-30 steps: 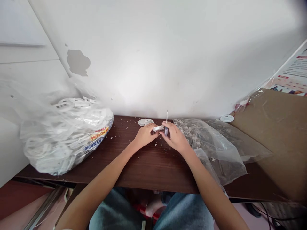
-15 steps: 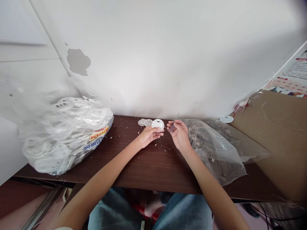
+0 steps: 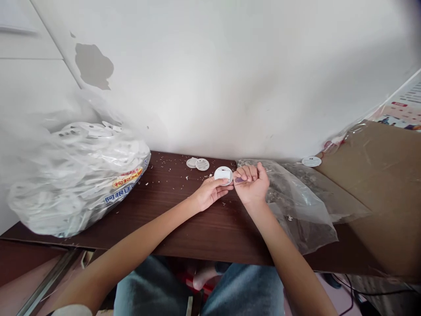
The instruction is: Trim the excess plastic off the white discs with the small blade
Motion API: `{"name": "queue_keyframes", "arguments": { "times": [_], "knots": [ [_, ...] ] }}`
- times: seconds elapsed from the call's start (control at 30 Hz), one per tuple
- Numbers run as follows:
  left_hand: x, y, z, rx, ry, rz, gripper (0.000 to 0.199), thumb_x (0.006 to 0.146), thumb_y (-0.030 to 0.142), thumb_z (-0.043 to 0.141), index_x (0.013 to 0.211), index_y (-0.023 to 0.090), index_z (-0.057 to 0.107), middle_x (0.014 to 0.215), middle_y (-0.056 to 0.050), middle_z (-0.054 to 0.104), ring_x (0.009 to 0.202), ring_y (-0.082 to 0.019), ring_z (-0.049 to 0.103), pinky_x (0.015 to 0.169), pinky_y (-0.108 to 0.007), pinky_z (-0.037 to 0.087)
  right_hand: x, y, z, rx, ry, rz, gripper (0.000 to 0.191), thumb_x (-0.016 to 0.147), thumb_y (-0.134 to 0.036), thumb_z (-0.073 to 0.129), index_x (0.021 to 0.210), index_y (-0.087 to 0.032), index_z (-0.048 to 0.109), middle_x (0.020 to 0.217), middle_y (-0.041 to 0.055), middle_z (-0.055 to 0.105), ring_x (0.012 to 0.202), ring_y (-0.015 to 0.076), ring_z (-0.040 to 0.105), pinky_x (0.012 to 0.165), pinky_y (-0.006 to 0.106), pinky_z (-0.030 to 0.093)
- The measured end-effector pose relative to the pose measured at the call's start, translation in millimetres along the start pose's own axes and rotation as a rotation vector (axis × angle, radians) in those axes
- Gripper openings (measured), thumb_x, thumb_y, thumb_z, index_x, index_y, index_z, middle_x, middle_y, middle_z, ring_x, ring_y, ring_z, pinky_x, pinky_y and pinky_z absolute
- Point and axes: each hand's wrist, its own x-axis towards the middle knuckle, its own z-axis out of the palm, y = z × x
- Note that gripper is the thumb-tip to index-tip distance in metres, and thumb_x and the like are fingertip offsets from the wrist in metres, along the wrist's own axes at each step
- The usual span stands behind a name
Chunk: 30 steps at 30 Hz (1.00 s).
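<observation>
Left hand [image 3: 209, 194]: holds a white plastic disc [image 3: 222, 174]
Right hand [image 3: 252, 185]: curled shut on a purple screwdriver [image 3: 240, 180]

Bag of discs [image 3: 79, 184] left, second bag [image 3: 302, 206] right, on desk [image 3: 204, 232].

Head-worn view looks forward and down across a wooden desk [image 3: 210, 235].

My right hand [image 3: 251, 186] curls over the purple-handled screwdriver [image 3: 240, 180], tip hidden; desk flecks [image 3: 186, 177] too small to tell.
</observation>
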Motion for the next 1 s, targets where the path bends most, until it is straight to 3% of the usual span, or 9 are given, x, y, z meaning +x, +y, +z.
{"name": "queue_keyframes", "arguments": {
  "times": [0.17, 0.57, 1.0],
  "knots": [
    [-6.2, -11.7, 10.1, -0.072, 0.025, 0.010, 0.026, 0.087, 0.020, 0.084, 0.111, 0.012, 0.077, 0.114, -0.012, 0.080, 0.097, -0.017, 0.077, 0.091, -0.025, 0.060, -2.1, 3.6, -0.2, -0.062, -0.015, -0.105, 0.060, 0.108, -0.040, 0.046, 0.063, -0.019, 0.012, 0.054, -0.0046, 0.015, 0.049, 0.0115, 0.026, 0.053, 0.026, 0.041],
    [-8.5, -27.1, 14.7, -0.103, 0.065, 0.060, 0.034, 0.081, 0.023, 0.092, 0.112, 0.017, 0.078, 0.114, -0.007, 0.079, 0.098, -0.015, 0.074, 0.100, -0.029, 0.054, -9.4, 13.7, 6.5, -0.418, -0.005, -0.257, 0.064, 0.107, -0.053, 0.046, 0.060, -0.020, 0.018, 0.053, -0.0027, 0.016, 0.050, 0.0146, 0.031, 0.059, 0.033, 0.046],
    [-11.2, -28.7, 18.4, -0.105, 0.083, 0.124, 0.036, 0.077, 0.024, 0.094, 0.109, 0.015, 0.080, 0.115, -0.008, 0.078, 0.104, -0.017, 0.071, 0.106, -0.033, 0.051, -8.2, 19.1, 3.0, -0.402, -0.048, -0.261, 0.065, 0.107, -0.054, 0.049, 0.059, -0.021, 0.020, 0.052, -0.0034, 0.017, 0.050, 0.0142, 0.034, 0.059, 0.032, 0.045]
  ]
}}
